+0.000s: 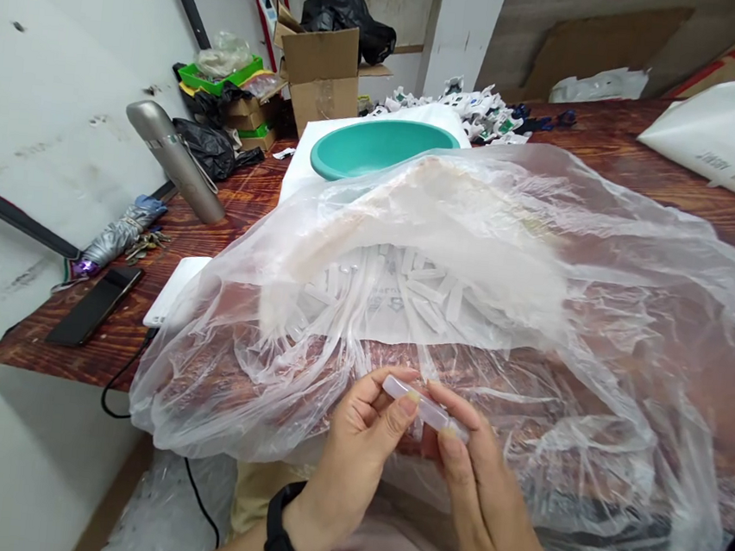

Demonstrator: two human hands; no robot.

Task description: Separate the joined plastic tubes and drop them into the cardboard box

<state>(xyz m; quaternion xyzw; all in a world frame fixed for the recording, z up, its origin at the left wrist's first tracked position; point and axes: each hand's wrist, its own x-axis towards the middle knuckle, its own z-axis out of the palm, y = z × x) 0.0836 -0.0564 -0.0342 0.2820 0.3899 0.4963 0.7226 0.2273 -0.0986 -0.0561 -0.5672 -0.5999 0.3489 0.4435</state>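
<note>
My left hand (pixel 350 451) and my right hand (pixel 483 486) meet at the table's near edge, both pinching a small clear plastic tube (pixel 425 408) between fingertips. The left hand, with a black watch on its wrist, grips the tube's left end; the right hand grips its right end. Just behind the hands lies a large crumpled clear plastic bag (pixel 536 283) holding several similar small whitish tubes (pixel 405 288), seen through the film.
A teal basin (pixel 360 149) stands behind the bag on a white sheet. On the wooden table (pixel 244 203) at left lie a black phone (pixel 95 306), a folded umbrella (pixel 117 234), keys and a silver device (pixel 177 158). Cardboard boxes (pixel 322 76) and small packets (pixel 480 113) are farther back.
</note>
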